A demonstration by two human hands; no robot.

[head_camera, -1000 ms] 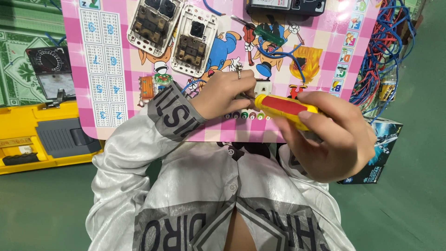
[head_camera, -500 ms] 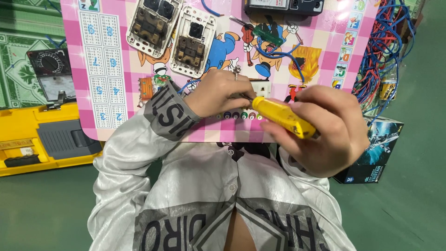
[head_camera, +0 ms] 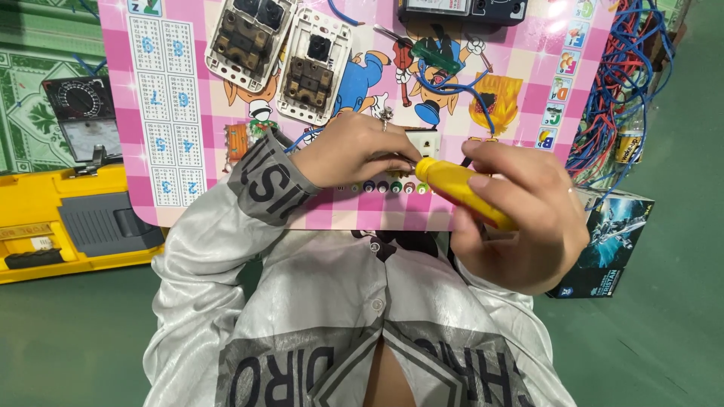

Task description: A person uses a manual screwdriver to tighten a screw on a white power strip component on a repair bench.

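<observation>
While the right hand (head_camera: 520, 218) wraps its fingers around a yellow screwdriver handle (head_camera: 464, 190), the left hand (head_camera: 354, 151) pinches a small white socket part (head_camera: 424, 142) on the pink cartoon bench (head_camera: 173, 113); beyond lie two opened switch plates (head_camera: 280, 53).

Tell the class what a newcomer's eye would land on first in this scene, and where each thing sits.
First comes the yellow screwdriver handle gripped in the right hand at centre, its tip end pointing toward the left hand, which pinches a small white part against the pink cartoon-printed board. Two opened wall switch units lie at the board's top, and a tangle of blue and red wires spills off its right edge. A yellow toolbox sits at far left.
</observation>
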